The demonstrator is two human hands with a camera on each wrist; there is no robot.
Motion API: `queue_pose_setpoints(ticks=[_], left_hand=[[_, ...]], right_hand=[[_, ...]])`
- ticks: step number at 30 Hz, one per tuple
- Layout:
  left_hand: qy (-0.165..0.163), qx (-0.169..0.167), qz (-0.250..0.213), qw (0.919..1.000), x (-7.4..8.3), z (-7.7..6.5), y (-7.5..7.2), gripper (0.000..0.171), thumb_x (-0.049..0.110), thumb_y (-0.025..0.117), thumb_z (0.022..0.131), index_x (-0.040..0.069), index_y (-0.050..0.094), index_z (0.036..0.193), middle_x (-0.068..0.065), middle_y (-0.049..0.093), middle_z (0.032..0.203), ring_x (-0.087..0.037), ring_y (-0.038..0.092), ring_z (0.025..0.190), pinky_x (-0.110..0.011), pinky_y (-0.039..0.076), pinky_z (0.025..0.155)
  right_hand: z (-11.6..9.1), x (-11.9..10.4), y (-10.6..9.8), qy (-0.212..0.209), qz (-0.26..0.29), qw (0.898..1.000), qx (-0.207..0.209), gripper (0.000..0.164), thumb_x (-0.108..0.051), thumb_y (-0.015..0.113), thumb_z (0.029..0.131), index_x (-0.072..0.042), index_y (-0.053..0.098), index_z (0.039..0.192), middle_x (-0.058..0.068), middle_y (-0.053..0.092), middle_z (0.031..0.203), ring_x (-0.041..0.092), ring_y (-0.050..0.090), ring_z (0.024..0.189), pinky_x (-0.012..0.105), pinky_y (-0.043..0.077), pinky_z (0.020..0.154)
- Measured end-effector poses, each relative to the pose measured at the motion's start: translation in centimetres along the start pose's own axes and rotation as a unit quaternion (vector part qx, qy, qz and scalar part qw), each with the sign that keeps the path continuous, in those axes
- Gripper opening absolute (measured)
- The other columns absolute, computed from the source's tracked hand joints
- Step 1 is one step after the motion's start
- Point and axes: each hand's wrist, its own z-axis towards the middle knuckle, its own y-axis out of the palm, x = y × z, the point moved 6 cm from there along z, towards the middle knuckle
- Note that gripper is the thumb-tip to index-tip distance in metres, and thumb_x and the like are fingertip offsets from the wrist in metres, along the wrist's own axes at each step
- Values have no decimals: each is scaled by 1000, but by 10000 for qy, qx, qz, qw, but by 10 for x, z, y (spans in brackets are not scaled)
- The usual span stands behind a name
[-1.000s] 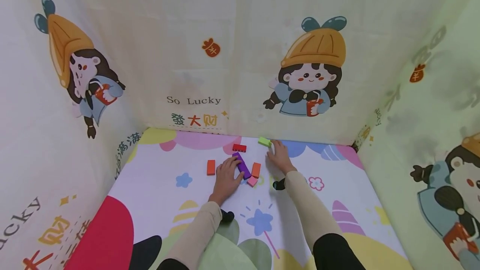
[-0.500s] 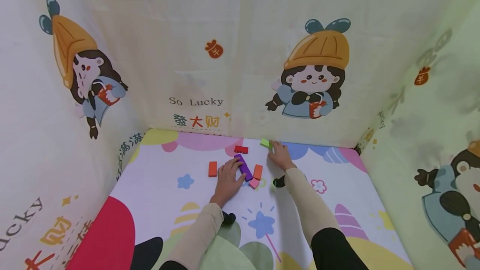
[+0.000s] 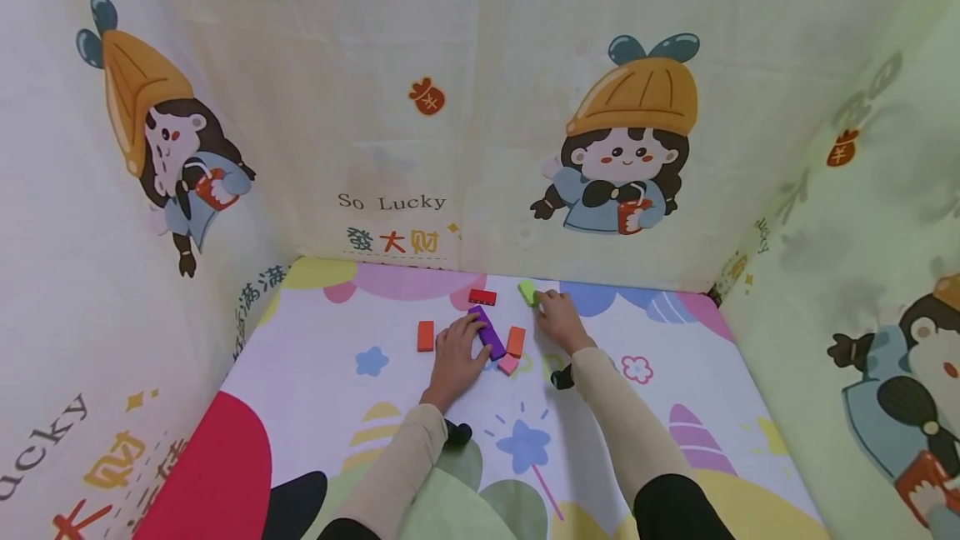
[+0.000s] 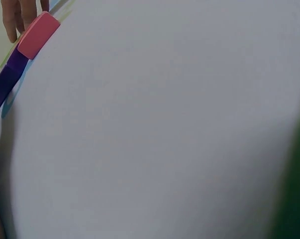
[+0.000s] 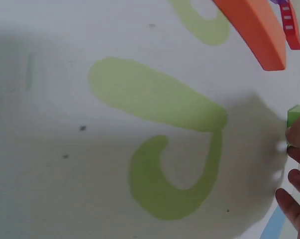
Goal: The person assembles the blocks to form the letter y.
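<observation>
In the head view, my left hand (image 3: 455, 363) holds a long purple block (image 3: 487, 334) on the mat, its fingertips by the far end and its thumb by the near end. Farther back and to the right, my right hand (image 3: 562, 322) pinches a light green block (image 3: 527, 292). That green block (image 5: 295, 115) shows only partly at the edge of the right wrist view, under the fingertips. Beside the purple block's right side lies an orange block (image 3: 516, 341), and a small pink block (image 3: 508, 365) sits at its near end. A red block (image 3: 482, 297) lies just beyond the far end.
A second orange block (image 3: 425, 336) lies left of my left hand. The printed mat (image 3: 300, 373) meets an upright cloth wall (image 3: 495, 107) at the back, close behind the green block. More cloth rises on the left and right sides.
The green block has turned to point more toward me and has come slightly nearer with my right hand. My left hand stays in place on the purple block.
</observation>
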Motion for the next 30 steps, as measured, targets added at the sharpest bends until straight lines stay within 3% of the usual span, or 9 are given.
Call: queue_pose_setpoints(ticks=[2,12,21,24,30], left_hand=[[7,38,-17,10000,-1,0,0,52,36,74,96,17,61,142,-4,54,156,-27,48,147,-58,41,115],[60,98,67,9999,1,0,-1,51,37,74,96,19,62,142,-2,56,155,-25,51,146,-55,44,112],[-61,-117,39,9999,0,1,0,52,39,72,98,19,60,145,-1,53,158,-25,47,149,-55,41,116],[-74,-163,-21,9998,0,0,0,52,39,71,98,19,60,145,-1,52,159,-24,46,150,-55,39,117],[-40,-192,-23,9998,2,0,-3,52,39,71,98,19,60,145,-1,52,159,-24,48,149,-55,40,117]], right_hand=[[-4,-5,0,-161,-104,9998,4,41,-8,57,102,4,59,141,27,64,134,47,56,125,57,45,112],[-13,-11,11,-203,-176,9996,-71,39,-13,59,104,1,60,141,20,67,133,36,58,126,49,47,114],[-17,-14,15,-293,-122,9995,37,29,-19,61,105,-6,68,130,13,69,129,31,59,122,46,50,111],[-17,-12,14,-165,129,9996,198,31,-21,61,104,-4,65,131,16,65,134,35,57,126,50,47,113],[-12,-7,17,121,1017,9937,446,49,-24,56,104,-1,53,148,23,50,156,48,41,145,67,31,119]])
